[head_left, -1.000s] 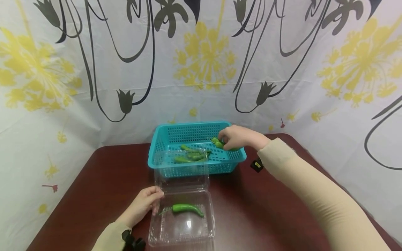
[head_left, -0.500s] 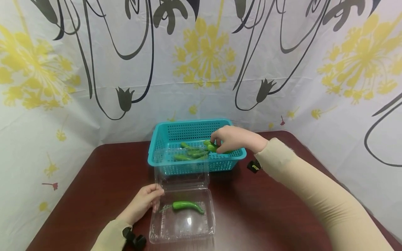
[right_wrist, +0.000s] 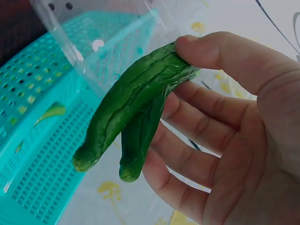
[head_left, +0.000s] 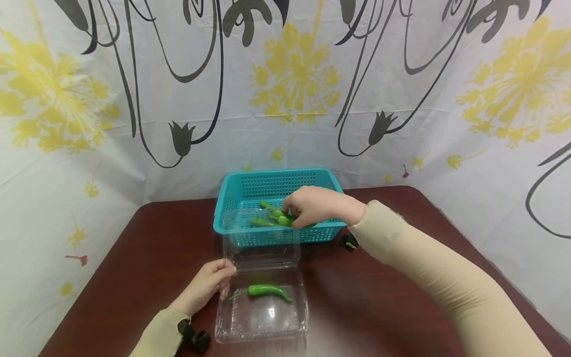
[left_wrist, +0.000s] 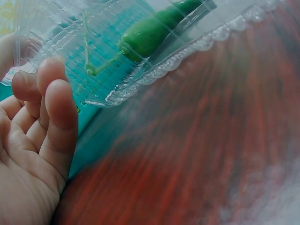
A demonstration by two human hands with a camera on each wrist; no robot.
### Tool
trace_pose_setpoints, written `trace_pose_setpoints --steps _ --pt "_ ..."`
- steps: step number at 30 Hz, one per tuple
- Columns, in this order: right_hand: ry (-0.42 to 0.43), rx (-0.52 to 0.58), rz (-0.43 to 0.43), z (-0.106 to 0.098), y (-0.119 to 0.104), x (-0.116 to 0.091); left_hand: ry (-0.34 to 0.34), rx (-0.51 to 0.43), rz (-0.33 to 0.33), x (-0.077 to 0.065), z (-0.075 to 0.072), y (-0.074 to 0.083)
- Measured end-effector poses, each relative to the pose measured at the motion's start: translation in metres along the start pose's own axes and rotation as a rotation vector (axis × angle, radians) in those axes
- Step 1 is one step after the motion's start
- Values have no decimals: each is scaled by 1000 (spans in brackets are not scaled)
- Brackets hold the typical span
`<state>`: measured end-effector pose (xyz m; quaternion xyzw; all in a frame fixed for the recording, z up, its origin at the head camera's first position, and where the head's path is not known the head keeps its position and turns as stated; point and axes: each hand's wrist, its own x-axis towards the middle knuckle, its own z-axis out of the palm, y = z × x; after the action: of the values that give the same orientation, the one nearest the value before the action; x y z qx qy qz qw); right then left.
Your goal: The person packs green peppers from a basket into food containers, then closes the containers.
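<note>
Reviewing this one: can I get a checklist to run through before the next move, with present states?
1. Right hand grips two green chili peppers: ok.
2. Left hand holds the clear plastic container at its edge: ok.
3. Hinged lid open: ok.
4. Space beside the single pepper inside: ok.
5. Lid not touching the turquoise basket: cannot tell; they overlap in the head view.

No readable text, brand or number in any view. Only candidate: small yellow patch (head_left: 352, 245) on the black device (head_left: 345, 242) under the right cuff (head_left: 379, 225), seen near the basket's (head_left: 276, 174) front right corner; too small to tell whether it bears print.
</note>
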<state>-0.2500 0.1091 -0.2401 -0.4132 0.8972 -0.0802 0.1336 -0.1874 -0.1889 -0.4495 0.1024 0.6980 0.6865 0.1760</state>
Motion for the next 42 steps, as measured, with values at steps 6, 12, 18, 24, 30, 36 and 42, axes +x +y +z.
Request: trace_pose_setpoints --steps 6,12,18,24,30,36,42 --pt "-2 -9 -28 5 -8 6 -5 -1 3 2 1 0" --pt "-27 -14 -36 10 -15 14 -26 0 14 1 0 1" --pt "-49 -40 -61 21 -29 20 -30 -12 21 0 0 2" --pt "20 -93 -90 41 -47 20 -46 -23 30 2 1 0" --pt "41 -123 -121 55 -61 24 -19 -2 29 2 -1 0" --pt "1 -126 -135 73 -69 31 -5 0 14 1 -2 -1" --pt "-17 -106 -125 95 -76 34 -1 0 5 1 -3 -1"
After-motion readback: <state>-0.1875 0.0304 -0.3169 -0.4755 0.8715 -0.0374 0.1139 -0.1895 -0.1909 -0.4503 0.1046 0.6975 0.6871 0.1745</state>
